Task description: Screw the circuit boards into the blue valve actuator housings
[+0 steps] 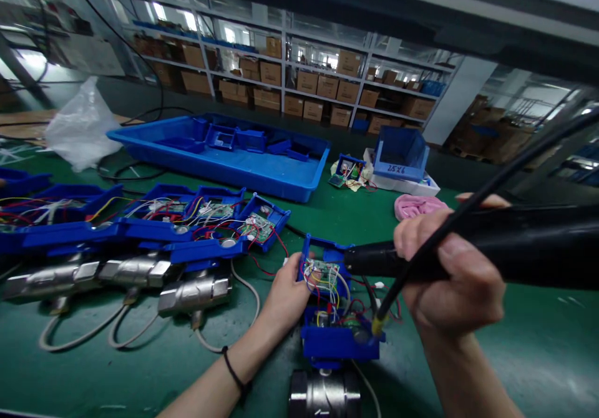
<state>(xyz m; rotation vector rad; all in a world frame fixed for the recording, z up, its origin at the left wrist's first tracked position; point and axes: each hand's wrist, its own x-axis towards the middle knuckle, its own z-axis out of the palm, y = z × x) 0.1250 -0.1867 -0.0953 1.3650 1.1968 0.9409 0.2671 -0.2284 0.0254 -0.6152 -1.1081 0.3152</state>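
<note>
An open blue actuator housing [337,342] sits on the green mat in front of me, with a circuit board and coloured wires [327,281] showing inside and a metal valve body [324,394] below it. My left hand [284,293] grips the housing's left side. My right hand [447,268] is wrapped round a black electric screwdriver [515,243]. The tool's thin tip [380,321] points down at the housing's right front corner.
Several more open blue actuators with metal valves [140,243] lie in a row on the left. A large blue tray [224,156] stands behind, with a small blue bin [400,153], a pink cloth [418,206] and a plastic bag [82,125]. Shelves of cartons line the back.
</note>
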